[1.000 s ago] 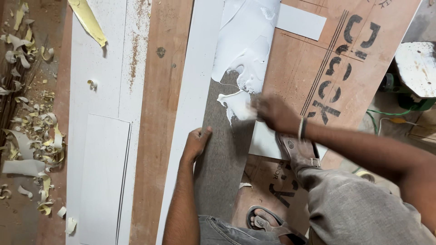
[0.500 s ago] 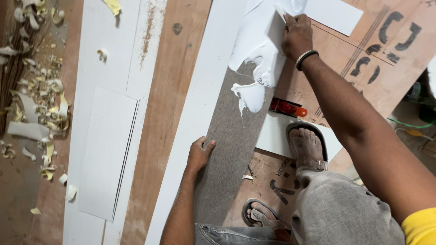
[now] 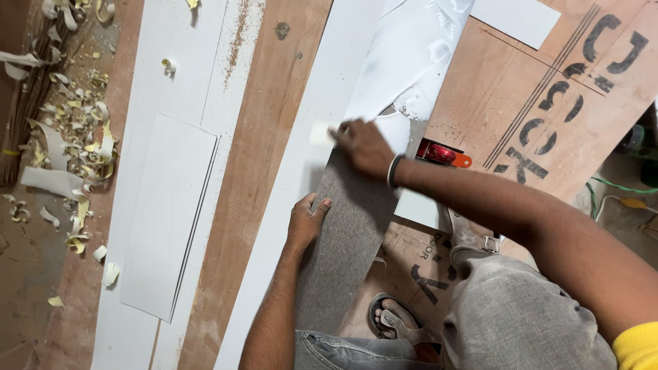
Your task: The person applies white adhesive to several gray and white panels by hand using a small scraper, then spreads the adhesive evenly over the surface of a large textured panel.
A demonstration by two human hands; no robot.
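On the plywood floor (image 3: 274, 123), right hand (image 3: 367, 147) half-hides a pale scraper (image 3: 321, 133).

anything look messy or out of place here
Yes. Curled shavings and scraps lie strewn along the left edge beside the white panels. White paste covers only the far end of the grey strip, where the right hand holds a small pale scraper; the near end is bare.

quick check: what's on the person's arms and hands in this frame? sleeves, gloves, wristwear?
Both hands are bare, no gloves. The left hand and its forearm carry nothing: no sleeve, watch or band shows. The right hand has a dark band with a pale edge around the wrist. The right forearm is uncovered; a yellow sleeve shows only at the upper arm, at the frame's lower right corner.
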